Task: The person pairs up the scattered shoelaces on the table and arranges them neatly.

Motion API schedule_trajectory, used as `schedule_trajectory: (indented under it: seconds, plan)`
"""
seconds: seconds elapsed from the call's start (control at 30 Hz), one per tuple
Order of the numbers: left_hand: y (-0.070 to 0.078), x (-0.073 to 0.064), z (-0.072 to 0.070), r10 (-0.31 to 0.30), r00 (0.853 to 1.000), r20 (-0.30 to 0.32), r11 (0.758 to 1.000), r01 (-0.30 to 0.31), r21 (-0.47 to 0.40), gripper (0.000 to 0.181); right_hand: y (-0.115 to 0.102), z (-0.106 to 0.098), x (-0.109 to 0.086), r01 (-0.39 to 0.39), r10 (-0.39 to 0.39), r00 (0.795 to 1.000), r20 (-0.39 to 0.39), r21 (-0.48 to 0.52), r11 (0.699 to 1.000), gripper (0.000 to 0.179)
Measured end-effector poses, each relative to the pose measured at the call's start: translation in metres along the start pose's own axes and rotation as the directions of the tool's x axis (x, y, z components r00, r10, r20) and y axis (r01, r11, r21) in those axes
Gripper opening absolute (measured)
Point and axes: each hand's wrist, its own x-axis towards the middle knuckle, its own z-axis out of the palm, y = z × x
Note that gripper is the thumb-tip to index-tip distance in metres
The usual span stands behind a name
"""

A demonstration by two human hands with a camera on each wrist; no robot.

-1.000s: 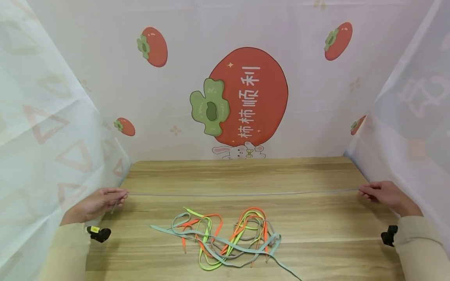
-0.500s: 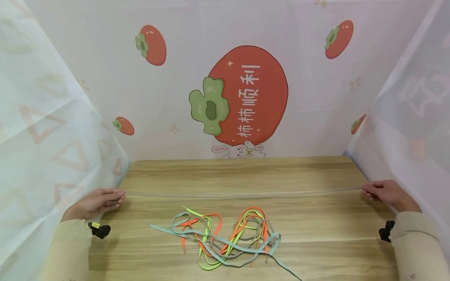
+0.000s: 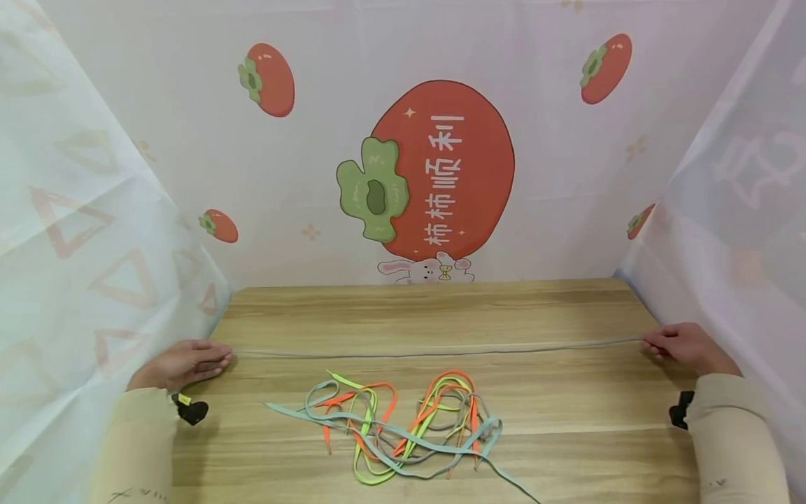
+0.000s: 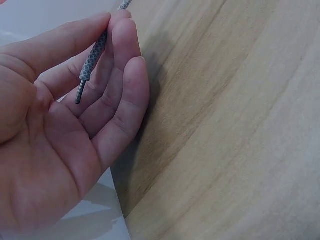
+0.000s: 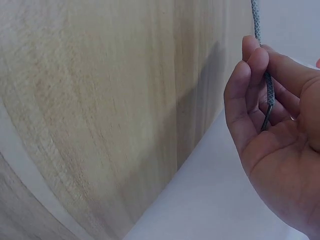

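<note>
A thin grey patterned shoelace [image 3: 403,355] stretches across the table from side to side, sagging slightly in the middle. My left hand [image 3: 195,362] pinches one end of it between thumb and fingertips. In the left wrist view the lace's dark tip [image 4: 80,92] sticks out into the palm. At the other end my right hand [image 3: 683,346] pinches the lace the same way, and in the right wrist view a dark tip [image 5: 267,118] hangs inside the curled fingers. Nearer than the stretched lace lies a loose tangle of orange, yellow-green, pale blue-green and grey shoelaces [image 3: 441,446].
The wood-grain table [image 3: 283,308] ends at a printed back cloth [image 3: 541,210] with persimmon pictures. White cloth walls [image 3: 75,280] close in on the left and right, near each hand. Both wrists carry small black cameras.
My left hand has shifted slightly right, and the lace end hanging below it earlier no longer shows. The lace has gone from nearly straight to slightly sagging. The tangle stays put.
</note>
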Motion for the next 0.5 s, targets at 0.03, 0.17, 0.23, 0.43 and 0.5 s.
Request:
schedule_trajectory:
  seconds: [0.03, 0.17, 0.23, 0.43, 0.5]
  plan:
    - [0.000, 0.001, 0.000, -0.003, 1.000, -0.002, 1.000, 0.003, 0.003, 0.028, 0.000, 0.001, 0.000, 0.014, -0.014, 1.000, -0.001, -0.024, 1.000, 0.045]
    - [0.000, 0.002, 0.002, -0.001, 1.000, -0.015, 0.999, 0.001, 0.034, 0.028, -0.001, 0.003, 0.003, 0.038, -0.039, 0.999, -0.011, -0.072, 0.997, 0.041]
    - [0.000, 0.003, 0.003, 0.001, 0.999, -0.034, 0.998, 0.001, 0.064, 0.027, -0.001, 0.003, 0.005, 0.035, -0.036, 0.999, -0.013, -0.072, 0.997, 0.038]
    - [0.005, 0.001, 0.010, 0.040, 0.994, -0.098, 0.953, -0.008, 0.303, 0.031, -0.001, 0.002, 0.008, 0.034, -0.041, 0.999, -0.034, -0.183, 0.982, 0.035]
    - [0.008, 0.001, 0.014, 0.074, 0.989, -0.131, 0.894, -0.008, 0.447, 0.032, -0.001, 0.002, 0.008, 0.030, -0.044, 0.998, -0.053, -0.236, 0.971, 0.034]
